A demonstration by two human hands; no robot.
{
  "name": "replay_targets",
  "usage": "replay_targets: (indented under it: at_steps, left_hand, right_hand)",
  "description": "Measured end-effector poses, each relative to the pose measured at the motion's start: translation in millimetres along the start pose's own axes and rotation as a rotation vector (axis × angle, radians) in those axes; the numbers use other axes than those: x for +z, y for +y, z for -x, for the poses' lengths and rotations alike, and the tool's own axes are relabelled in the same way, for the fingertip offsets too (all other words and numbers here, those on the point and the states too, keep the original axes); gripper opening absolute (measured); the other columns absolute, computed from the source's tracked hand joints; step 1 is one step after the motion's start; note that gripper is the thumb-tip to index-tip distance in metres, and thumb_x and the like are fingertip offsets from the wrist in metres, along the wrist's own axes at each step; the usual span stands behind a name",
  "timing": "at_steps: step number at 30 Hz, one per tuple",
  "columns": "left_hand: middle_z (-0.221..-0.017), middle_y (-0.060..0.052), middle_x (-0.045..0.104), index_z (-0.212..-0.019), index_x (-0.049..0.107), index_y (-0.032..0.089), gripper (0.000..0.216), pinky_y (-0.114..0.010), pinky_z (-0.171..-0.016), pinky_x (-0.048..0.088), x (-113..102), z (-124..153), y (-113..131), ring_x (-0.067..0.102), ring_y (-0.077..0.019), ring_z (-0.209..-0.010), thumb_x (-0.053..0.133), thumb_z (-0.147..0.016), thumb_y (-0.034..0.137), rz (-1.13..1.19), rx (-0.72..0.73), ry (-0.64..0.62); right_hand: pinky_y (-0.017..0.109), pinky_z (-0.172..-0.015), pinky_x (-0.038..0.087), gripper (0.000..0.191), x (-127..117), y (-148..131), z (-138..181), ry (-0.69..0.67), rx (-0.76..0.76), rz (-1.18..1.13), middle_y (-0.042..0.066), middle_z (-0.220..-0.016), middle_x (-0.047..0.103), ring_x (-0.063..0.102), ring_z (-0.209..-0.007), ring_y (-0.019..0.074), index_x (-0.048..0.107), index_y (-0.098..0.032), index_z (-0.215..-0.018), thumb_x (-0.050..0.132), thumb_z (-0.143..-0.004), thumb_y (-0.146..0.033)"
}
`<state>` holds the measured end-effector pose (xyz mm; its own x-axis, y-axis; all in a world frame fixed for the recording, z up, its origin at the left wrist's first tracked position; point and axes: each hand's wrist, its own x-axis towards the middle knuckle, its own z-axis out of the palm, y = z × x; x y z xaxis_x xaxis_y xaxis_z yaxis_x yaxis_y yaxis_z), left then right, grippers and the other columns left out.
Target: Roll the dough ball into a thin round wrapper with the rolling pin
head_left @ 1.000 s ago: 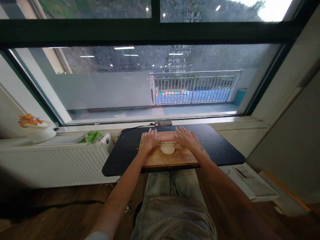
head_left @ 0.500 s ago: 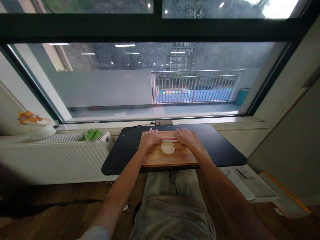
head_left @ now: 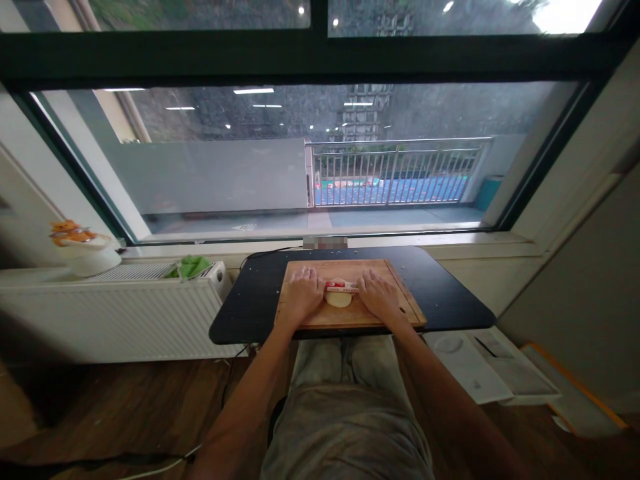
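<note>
A flat, round piece of pale dough point(head_left: 339, 300) lies on the wooden cutting board point(head_left: 315, 321). Across its far part rests a short red-and-white rolling pin point(head_left: 342, 287), whose ends disappear under my two hands. My left hand point(head_left: 305, 293) covers the left end, palm down with the fingers together. Over the right end, my right hand point(head_left: 379, 293) is placed the same way. White flour shows on the fingers of both hands.
The board sits on a black table point(head_left: 445, 293) dotted with small white specks. To the left stands a white radiator point(head_left: 150, 320) with a green cloth point(head_left: 194, 267) on it. A white box point(head_left: 475, 363) is at the lower right. A window spans the far side.
Both hands have drawn back toward me with the rolling pin, from beyond the dough onto its far part. The camera view has shifted slightly.
</note>
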<state>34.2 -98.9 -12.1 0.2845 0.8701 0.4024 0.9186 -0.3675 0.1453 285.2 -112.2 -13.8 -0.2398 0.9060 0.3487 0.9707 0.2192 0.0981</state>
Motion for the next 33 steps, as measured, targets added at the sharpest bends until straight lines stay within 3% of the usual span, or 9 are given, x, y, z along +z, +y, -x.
replay_targets:
  at_steps: [3, 8, 16, 21, 26, 33]
  left_hand:
    - [-0.155, -0.028, 0.067, -0.139, 0.070, 0.007, 0.050, -0.054, -0.128, 0.040, -3, 10, 9, 0.059, -0.0370, -0.150, 0.035, -0.116, 0.034, -0.047, -0.041, 0.047]
    - [-0.153, -0.027, 0.070, -0.144, 0.070, 0.005, 0.053, -0.055, -0.128, 0.041, -1, 22, 14, 0.063, -0.0363, -0.148, 0.035, -0.116, 0.033, -0.051, -0.076, 0.057]
    - [-0.153, -0.024, 0.072, -0.144, 0.073, 0.009, 0.052, -0.055, -0.129, 0.042, -4, 39, 18, 0.065, -0.0347, -0.147, 0.037, -0.116, 0.034, -0.027, -0.071, 0.123]
    - [-0.155, -0.023, 0.071, -0.148, 0.071, 0.009, 0.055, -0.057, -0.133, 0.039, -4, 49, 21, 0.064, -0.0352, -0.149, 0.035, -0.116, 0.035, -0.037, -0.079, 0.161]
    - [-0.157, -0.024, 0.069, -0.155, 0.066, 0.010, 0.058, -0.059, -0.135, 0.036, -2, 57, 25, 0.060, -0.0359, -0.154, 0.035, -0.117, 0.039, -0.038, -0.084, 0.185]
    - [-0.160, -0.020, 0.067, -0.160, 0.063, 0.014, 0.058, -0.058, -0.137, 0.032, -1, 49, 19, 0.052, -0.0354, -0.161, 0.035, -0.117, 0.041, 0.031, -0.133, 0.101]
  right_hand:
    - [0.046, -0.117, 0.051, 0.043, -5, -7, 12, 0.096, 0.089, -0.067, 0.025, -0.135, 0.078, 0.070, -0.134, 0.0344, 0.075, -0.012, -0.134, 0.040, -0.115, -0.027]
    - [0.044, -0.119, 0.048, 0.045, -9, -12, 22, 0.203, 0.077, -0.098, 0.022, -0.125, 0.081, 0.070, -0.131, 0.0314, 0.077, -0.013, -0.128, 0.036, -0.115, -0.025]
    - [0.048, -0.121, 0.049, 0.050, -5, -16, 37, 0.277, 0.114, -0.140, 0.025, -0.142, 0.078, 0.071, -0.136, 0.0338, 0.073, -0.007, -0.145, 0.039, -0.116, -0.029]
    - [0.050, -0.122, 0.050, 0.058, -3, -18, 46, 0.327, 0.130, -0.164, 0.023, -0.153, 0.072, 0.071, -0.138, 0.0344, 0.058, -0.008, -0.166, 0.038, -0.116, -0.031]
    - [0.051, -0.124, 0.048, 0.060, -1, -18, 46, 0.312, 0.125, -0.145, 0.025, -0.159, 0.067, 0.069, -0.142, 0.0348, 0.051, -0.008, -0.171, 0.037, -0.117, -0.030]
    - [0.047, -0.127, 0.044, 0.050, -4, -9, 17, 0.176, 0.072, -0.113, 0.025, -0.150, 0.073, 0.065, -0.148, 0.0317, 0.071, -0.008, -0.148, 0.037, -0.117, -0.028]
